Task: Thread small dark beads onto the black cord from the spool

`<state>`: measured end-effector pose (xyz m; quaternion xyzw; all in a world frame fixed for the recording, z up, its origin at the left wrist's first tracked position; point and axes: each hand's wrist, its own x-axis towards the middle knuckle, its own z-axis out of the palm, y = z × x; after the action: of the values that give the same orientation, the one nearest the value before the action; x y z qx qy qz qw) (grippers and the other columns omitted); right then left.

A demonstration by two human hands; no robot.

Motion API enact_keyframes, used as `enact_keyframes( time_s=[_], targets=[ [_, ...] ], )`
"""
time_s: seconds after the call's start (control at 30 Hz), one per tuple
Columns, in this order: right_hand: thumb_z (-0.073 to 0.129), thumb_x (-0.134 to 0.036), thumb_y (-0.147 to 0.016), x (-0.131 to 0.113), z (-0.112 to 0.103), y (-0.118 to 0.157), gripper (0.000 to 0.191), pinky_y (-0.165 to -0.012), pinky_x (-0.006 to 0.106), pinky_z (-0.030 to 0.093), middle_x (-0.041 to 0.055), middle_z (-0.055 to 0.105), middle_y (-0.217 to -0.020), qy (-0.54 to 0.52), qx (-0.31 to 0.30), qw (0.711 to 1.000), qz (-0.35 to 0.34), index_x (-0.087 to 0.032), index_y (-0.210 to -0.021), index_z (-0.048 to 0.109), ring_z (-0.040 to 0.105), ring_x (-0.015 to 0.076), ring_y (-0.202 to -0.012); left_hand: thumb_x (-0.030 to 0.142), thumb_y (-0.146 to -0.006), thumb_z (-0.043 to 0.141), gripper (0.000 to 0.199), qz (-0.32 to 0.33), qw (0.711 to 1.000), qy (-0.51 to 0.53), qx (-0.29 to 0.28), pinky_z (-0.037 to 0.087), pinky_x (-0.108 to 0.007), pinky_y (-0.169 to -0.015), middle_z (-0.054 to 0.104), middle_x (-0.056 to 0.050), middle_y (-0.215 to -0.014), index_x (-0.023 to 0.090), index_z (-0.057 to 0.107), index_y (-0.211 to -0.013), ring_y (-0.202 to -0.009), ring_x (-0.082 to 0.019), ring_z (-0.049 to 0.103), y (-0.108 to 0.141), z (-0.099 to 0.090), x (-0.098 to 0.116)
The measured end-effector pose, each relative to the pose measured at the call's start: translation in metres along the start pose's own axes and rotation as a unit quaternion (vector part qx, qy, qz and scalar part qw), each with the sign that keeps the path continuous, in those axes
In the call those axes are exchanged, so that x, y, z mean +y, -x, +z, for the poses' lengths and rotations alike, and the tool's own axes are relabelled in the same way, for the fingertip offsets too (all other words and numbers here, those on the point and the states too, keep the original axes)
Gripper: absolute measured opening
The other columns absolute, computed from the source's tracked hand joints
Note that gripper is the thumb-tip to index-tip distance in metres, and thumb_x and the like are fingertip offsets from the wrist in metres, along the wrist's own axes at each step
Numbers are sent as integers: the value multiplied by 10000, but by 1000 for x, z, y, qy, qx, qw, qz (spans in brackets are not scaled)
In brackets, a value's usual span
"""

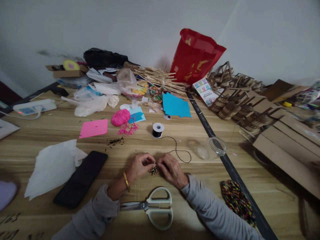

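- At nine o'clock, on a dial centred on the beads (153, 171): paper (51, 166), white, creased; beside it, phone (81, 180), black, flat.
- Ten o'clock: sheet (93, 128), pink; next to it, black bits (115, 141), scattered.
- Eleven o'clock: yarn (120, 117), pink, one ball, loose ends trailing.
- Nine o'clock, close in: left hand (140, 167), gold bangle (126, 181) at wrist; thumb and forefinger pinched together on a thin dark strand (157, 163).
- Six o'clock: scissors (143, 205), pale handles, blades towards nine.
- Centre: the beads, small, mixed colours, heaped on the table (185, 210) right under the fingertips.
- Twelve o'clock: spool (157, 130), white, upright, wound with black; cord (176, 146) loops from it towards the right hand.
- Three o'clock, close in: right hand (172, 168), fingers curled, thumb and forefinger closed on the same strand; whether this is the cord's end cannot be told.
- One o'clock: bag (195, 60), red, upright.
- Between two and three: tub (218, 146), clear.
- Four o'clock: strung beads (237, 201), multicoloured, piled.
- Three o'clock, far out: carton (287, 150), brown.
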<state>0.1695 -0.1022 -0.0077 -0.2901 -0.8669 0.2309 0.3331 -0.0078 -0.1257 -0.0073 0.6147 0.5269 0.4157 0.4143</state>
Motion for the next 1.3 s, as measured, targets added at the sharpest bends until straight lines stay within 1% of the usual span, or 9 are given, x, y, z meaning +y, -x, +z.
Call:
enact_keyframes(
  time_s=[0.23,0.4,0.63,0.93,1.17,1.3],
  targets=[
    [416,-214,-900,0,0,0,133,-687,310,393,60,533,-754,1,-1,1000,-4,-176,-817,514,477,183,-737,130,-661,630,15,-9,1000,0,-5,473,-212,-583,645,-27,-638,125,627,-675,-603,-123,584,0,0,2],
    [414,-218,-902,0,0,0,141,-687,310,393,58,536,-753,6,6,1000,-7,-180,-813,516,482,183,-735,142,-665,626,18,1,1000,0,-2,480,-215,-596,647,-26,-641,129,626,-677,-613,-125,586,0,0,0],
    [414,-221,-904,0,1,0,142,-688,317,394,61,534,-760,2,2,1000,-1,-177,-818,519,477,185,-744,134,-661,629,8,15,1000,-20,-3,471,-218,-601,659,-24,-645,136,637,-661,-618,-132,593,-1,-1,3],
    [422,-204,-898,0,0,0,126,-690,313,390,62,536,-757,0,0,1000,-1,-168,-819,513,473,183,-745,140,-681,619,29,28,999,-25,-9,466,-222,-606,660,-36,-666,133,648,-682,-632,-135,593,-1,0,0],
    [410,-211,-905,0,1,-1,143,-689,309,388,61,542,-752,3,4,1000,-10,-170,-822,519,477,182,-740,135,-681,622,36,27,999,-38,-12,461,-222,-602,666,-38,-667,130,657,-680,-630,-137,598,-1,0,1],
    [408,-219,-907,0,1,0,148,-697,308,389,62,543,-762,2,4,1000,-7,-166,-830,523,478,180,-747,134,-677,616,48,12,1000,-26,-13,465,-218,-603,665,-39,-674,122,654,-704,-634,-135,597,-1,0,0]
  ],
)
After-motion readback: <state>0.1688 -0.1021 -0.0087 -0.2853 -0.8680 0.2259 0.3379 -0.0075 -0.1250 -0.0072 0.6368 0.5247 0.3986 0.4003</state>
